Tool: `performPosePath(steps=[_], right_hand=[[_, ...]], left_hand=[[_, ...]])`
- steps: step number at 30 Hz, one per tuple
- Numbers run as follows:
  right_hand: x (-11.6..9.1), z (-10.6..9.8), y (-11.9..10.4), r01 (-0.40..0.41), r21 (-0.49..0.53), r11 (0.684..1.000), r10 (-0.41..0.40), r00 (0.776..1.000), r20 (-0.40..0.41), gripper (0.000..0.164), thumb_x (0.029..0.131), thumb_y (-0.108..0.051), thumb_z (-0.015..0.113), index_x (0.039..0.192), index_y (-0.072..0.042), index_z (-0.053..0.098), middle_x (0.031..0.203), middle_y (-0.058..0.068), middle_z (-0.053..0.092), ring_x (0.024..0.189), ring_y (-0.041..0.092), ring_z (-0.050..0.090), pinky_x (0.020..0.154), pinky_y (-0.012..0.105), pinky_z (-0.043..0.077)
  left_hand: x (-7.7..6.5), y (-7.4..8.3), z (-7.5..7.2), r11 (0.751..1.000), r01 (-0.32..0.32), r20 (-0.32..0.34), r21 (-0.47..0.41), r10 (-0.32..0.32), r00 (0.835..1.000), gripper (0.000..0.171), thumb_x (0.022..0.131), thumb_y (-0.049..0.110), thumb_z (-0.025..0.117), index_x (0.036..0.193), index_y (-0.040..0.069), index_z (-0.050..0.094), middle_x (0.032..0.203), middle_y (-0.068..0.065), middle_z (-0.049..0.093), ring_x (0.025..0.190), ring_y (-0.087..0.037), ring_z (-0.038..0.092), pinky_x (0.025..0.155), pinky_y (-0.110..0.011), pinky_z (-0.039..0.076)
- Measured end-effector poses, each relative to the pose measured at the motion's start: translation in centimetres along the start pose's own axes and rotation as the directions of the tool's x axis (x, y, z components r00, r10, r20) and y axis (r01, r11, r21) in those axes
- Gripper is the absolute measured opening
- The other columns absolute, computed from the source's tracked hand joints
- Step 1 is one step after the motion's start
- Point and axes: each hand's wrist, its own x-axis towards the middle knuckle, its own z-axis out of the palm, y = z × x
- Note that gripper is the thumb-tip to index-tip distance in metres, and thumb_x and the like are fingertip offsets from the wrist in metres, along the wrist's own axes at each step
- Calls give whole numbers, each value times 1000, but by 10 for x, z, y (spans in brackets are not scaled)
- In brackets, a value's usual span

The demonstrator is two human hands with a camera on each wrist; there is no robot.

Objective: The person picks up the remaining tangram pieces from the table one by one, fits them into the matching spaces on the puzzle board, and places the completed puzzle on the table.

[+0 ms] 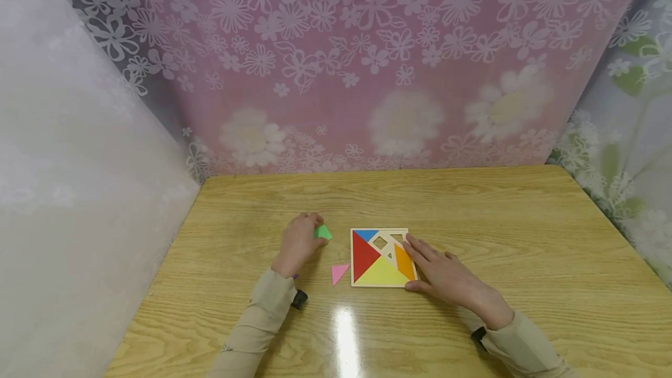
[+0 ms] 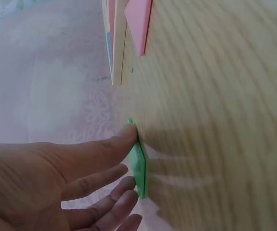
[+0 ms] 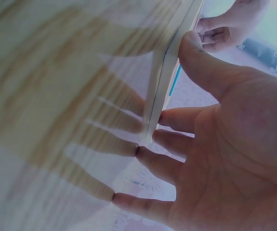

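My left hand (image 1: 300, 242) holds a flat green tangram piece (image 1: 323, 232) by its edges, between thumb and fingers. The piece (image 2: 139, 166) lies on or just over the table; which cannot be told. My right hand (image 1: 446, 276) rests on the right side of a square wooden puzzle board (image 1: 375, 286), fingers spread and thumb at its near corner. Set in the board are a red triangle (image 1: 363, 256), a yellow triangle (image 1: 382, 274), a blue triangle (image 1: 364, 234) and an orange parallelogram (image 1: 403, 262). Bare cut-outs show near its far right.
A pink triangle (image 1: 339, 273) lies by the board's left edge. A sliver of a purple piece (image 1: 296, 276) shows beside my left wrist, mostly hidden. The wooden table (image 1: 499, 209) meets a pink flowered curtain (image 1: 325, 104) at the back.
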Motion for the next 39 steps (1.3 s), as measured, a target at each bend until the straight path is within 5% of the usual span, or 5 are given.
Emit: performPosePath(steps=[12, 20, 27, 39], right_hand=[[1, 0, 1, -3, -5, 1000, 3, 1000, 4, 81, 96, -43, 66, 157, -1, 33, 164, 20, 27, 143, 42, 38, 101, 75, 34], [2, 2, 2, -7, -14, 1000, 7, 1000, 7, 82, 96, -44, 66, 157, -2, 33, 164, 19, 27, 144, 41, 38, 101, 75, 34], [1, 2, 1, -11, -13, 1000, 12, 1000, 5, 82, 96, -44, 67, 157, -2, 33, 164, 19, 27, 144, 41, 38, 101, 76, 34], [1, 1, 1, -3, -11, 1000, 3, 1000, 1, 81, 96, -42, 67, 157, -1, 33, 164, 20, 27, 144, 41, 38, 101, 76, 34]], left_hand=[[5, -3, 2, 997, -8, -11, -72, 7, 1000, 43, 77, 16, 90, 113, 2, 72, 108, -17, 65, 91, -30, 63, 76, -42, 56], [8, 0, 3, 988, -89, -112, -130, 75, 991, 17, 89, 6, 76, 105, 1, 73, 100, -15, 75, 89, -30, 72, 71, -40, 59], [9, 9, 5, 977, -166, -196, -132, 138, 971, 16, 89, 5, 76, 104, 2, 73, 94, -13, 76, 87, -27, 74, 73, -38, 59], [7, 27, 7, 951, -176, -131, -254, 146, 980, 21, 94, 3, 71, 115, 3, 73, 98, -13, 75, 89, -26, 73, 76, -39, 59]])
